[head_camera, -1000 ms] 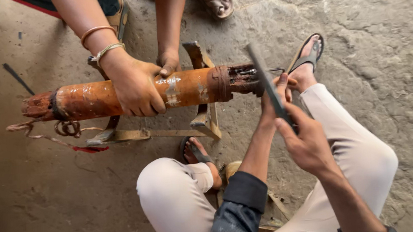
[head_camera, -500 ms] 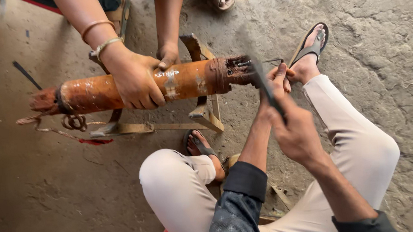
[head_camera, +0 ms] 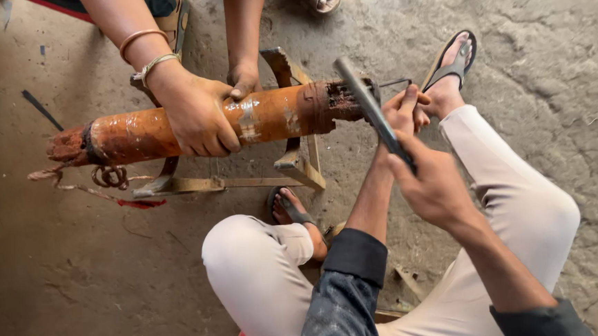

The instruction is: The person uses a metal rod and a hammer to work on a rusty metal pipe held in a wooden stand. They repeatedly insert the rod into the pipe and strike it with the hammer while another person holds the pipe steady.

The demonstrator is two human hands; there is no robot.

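A long rusty orange cylinder (head_camera: 207,128) lies on a low metal stand (head_camera: 298,161) on the concrete floor (head_camera: 77,271), its long axis running from about 9 o'clock to 3 o'clock with a slight rise toward the 3 o'clock end. Its dark, corroded end (head_camera: 339,96) points toward 3 o'clock, at the seated person's hands.

The right hand (head_camera: 435,184) is closed in a fist round the lower end of a dark flat metal bar (head_camera: 368,108). The bar slants up toward 11 o'clock, crossing in front of the cylinder's corroded end. The left hand (head_camera: 403,110) sits just at 3 o'clock of that end, fingers pinched together; what they grip is too small to tell.

A second person at 12 o'clock steadies the cylinder: one hand (head_camera: 199,119) wraps over its middle, the other (head_camera: 244,78) rests on its top edge. Frayed wire (head_camera: 109,176) hangs beneath the 9 o'clock end.
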